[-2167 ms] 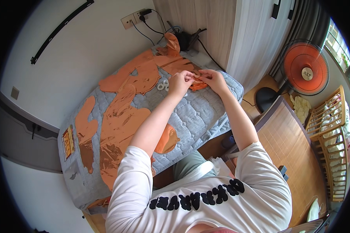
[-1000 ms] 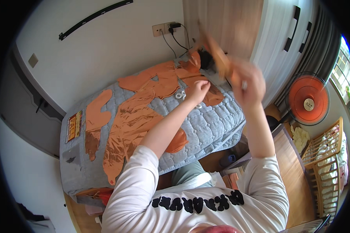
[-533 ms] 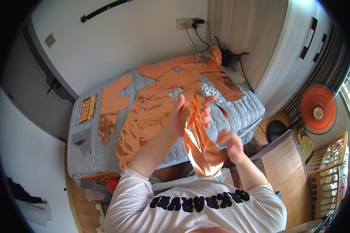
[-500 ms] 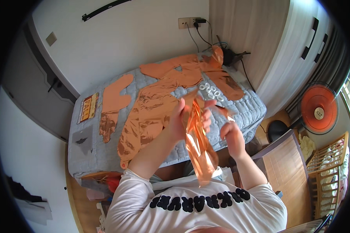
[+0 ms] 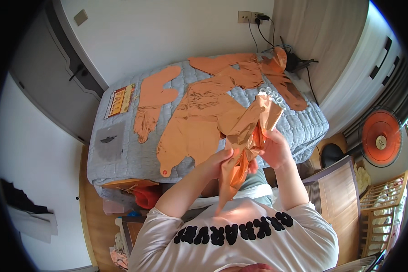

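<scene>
Pinching with closed fingers, the left hand [image 5: 223, 159] and right hand [image 5: 273, 148] hold a crumpled orange foil balloon [image 5: 247, 136] up above the lap. It looks light, limp and slippery, best gripped at its edges. At twelve o'clock, more foil shapes [image 5: 199, 122] lie on the bed [image 5: 136, 154].
</scene>
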`<state>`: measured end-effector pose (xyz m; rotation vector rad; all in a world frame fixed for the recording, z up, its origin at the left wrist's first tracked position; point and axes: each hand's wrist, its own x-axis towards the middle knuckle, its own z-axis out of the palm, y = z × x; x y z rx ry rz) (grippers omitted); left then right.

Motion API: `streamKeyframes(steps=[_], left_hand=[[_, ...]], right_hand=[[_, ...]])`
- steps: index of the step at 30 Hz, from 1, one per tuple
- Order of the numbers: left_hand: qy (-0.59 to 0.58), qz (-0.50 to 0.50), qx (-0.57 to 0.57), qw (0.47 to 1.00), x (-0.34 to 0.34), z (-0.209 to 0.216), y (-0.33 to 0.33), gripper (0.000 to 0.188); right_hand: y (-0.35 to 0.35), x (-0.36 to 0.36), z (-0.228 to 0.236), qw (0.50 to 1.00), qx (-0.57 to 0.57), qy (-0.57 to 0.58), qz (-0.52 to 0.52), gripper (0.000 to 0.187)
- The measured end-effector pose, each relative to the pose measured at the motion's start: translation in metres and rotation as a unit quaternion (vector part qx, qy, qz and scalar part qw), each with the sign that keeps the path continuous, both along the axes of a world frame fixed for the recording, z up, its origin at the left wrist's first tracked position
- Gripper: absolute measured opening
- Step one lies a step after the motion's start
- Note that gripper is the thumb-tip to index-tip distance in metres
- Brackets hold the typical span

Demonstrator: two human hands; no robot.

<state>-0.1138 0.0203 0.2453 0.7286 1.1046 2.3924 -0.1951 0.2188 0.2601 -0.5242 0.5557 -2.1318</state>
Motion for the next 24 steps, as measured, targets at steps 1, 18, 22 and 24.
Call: streamKeyframes(steps=[1,18,22,24], left_hand=[[-0.07,0.052,0.015,0.996,0.011,-0.003,-0.002,0.087],[0.04,0.5,-0.43,0.751,0.042,-0.003,-0.113,0.019],[0.199,0.448,-0.562,0.666,0.037,-0.02,-0.118,0.035],[0.165,0.408,-0.611,0.658,0.036,-0.018,-0.103,0.044]], right_hand=[[-0.009,0.005,0.006,0.989,0.058,0.03,-0.133,0.042],[-0.049,-0.054,0.0,0.779,0.282,0.508,-0.237,0.052],[-0.061,-0.113,-0.031,0.567,0.438,0.631,-0.298,0.048],[-0.063,-0.135,-0.05,0.458,0.54,0.661,-0.248,0.048]])
